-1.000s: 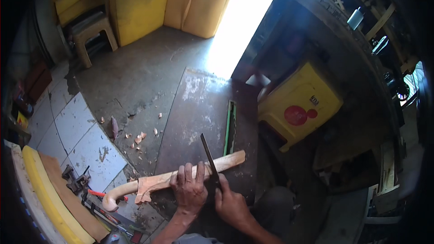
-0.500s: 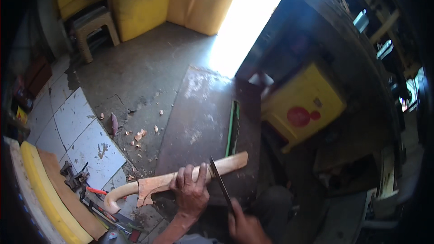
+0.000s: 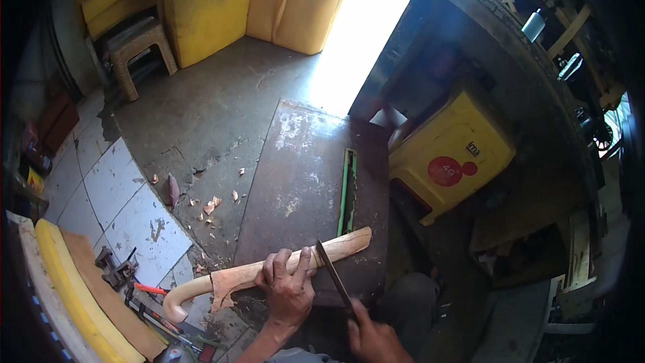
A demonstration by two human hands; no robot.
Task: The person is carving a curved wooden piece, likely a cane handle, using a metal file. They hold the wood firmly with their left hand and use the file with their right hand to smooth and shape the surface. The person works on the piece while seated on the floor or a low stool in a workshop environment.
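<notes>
A pale carved wooden piece (image 3: 265,271) with a hooked left end lies slantwise across the near end of a dark, worn board (image 3: 289,168). My left hand (image 3: 287,289) grips it from above near its middle, fingers curled over the wood. In my right hand (image 3: 373,336) is a long, narrow, dark file (image 3: 333,274). The file's upper end crosses the wooden piece just right of my left fingers, tilted down toward my right fist. Bark-like orange-brown wood covers the piece's left middle part. Further up the board sits a narrow green metal-framed slot (image 3: 347,191).
Wood chips (image 3: 211,206) are scattered over the floor left of the board. Several hand tools, a small clamp (image 3: 119,267) and curved yellow strips (image 3: 80,289) lie at lower left. A yellow plastic stool (image 3: 463,158) rests on its side at right; a brown stool (image 3: 141,54) stands far left.
The whole view has shifted slightly and become sharper. My right hand and the file have moved a little down and right, while my left hand keeps its grip on the wood.
</notes>
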